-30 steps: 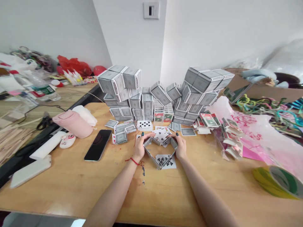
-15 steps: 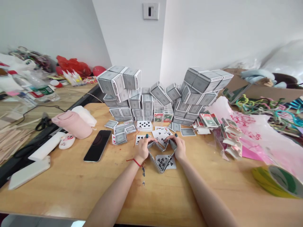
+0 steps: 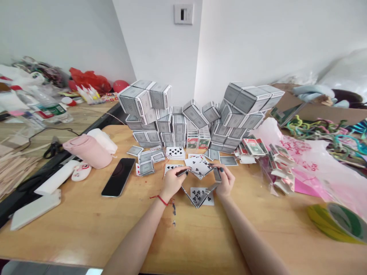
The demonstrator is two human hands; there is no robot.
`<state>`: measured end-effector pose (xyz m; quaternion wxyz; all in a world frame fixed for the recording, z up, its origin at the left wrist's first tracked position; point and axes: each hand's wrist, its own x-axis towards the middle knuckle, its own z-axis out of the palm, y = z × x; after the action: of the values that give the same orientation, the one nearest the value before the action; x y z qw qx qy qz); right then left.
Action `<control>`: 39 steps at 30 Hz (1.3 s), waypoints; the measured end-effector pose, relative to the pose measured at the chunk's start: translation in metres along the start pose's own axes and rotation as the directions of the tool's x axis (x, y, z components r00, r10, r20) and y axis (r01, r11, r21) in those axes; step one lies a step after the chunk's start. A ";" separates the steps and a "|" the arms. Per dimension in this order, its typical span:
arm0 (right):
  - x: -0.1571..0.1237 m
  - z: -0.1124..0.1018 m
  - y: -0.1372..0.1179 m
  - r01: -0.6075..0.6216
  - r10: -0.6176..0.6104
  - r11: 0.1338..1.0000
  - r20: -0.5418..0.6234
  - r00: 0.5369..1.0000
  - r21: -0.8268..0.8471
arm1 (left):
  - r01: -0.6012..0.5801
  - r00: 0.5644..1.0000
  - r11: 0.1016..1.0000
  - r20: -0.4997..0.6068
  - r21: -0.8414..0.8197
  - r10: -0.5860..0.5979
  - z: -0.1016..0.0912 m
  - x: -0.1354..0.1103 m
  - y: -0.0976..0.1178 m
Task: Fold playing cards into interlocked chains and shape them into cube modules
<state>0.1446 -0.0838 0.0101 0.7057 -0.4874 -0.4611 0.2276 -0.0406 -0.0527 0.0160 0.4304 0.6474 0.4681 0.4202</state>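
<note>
A strip of folded playing cards (image 3: 204, 198) stands on edge on the table, bent into a V with its corner toward me. My left hand (image 3: 171, 183) pinches its left end between thumb and fingers, with a red string round the wrist. At the right end, my right hand (image 3: 226, 183) is closed on the strip, thumb and fingers curved round it. Inside the V a clubs card (image 3: 196, 193) lies face up. Beyond my fingers are loose face-up cards (image 3: 197, 164) and a stack of spades cards (image 3: 175, 152).
Card-covered blocks (image 3: 143, 95) are stacked at the back left, with more blocks (image 3: 243, 97) at the back right. A black phone (image 3: 118, 177) and a pink roll (image 3: 88, 150) lie left. Opened card boxes (image 3: 279, 162) and yellow-green tape (image 3: 319, 220) are on the right.
My hands have moved apart, and the strip's inward-folded far ends have opened out, turning a closed heart-like outline into a wider V. The surrounding things stay put.
</note>
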 end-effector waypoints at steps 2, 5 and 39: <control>0.001 0.000 0.001 -0.016 0.016 1.000 0.025 1.000 0.000 | 0.014 1.000 0.998 0.005 0.067 -0.015 -0.001 0.000 0.001; 0.002 0.000 0.004 -0.030 0.030 1.000 0.048 0.998 0.006 | 0.020 1.000 0.994 0.003 0.106 -0.020 -0.002 -0.001 0.001; 0.002 0.011 -0.032 0.401 0.227 0.533 0.582 0.781 -0.745 | 0.006 0.999 1.000 -0.044 0.021 -0.005 -0.001 -0.002 -0.006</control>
<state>0.1317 -0.0906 0.0404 0.2005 -0.6357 -0.7406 0.0849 -0.0432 -0.0535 0.0102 0.4144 0.6411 0.4835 0.4283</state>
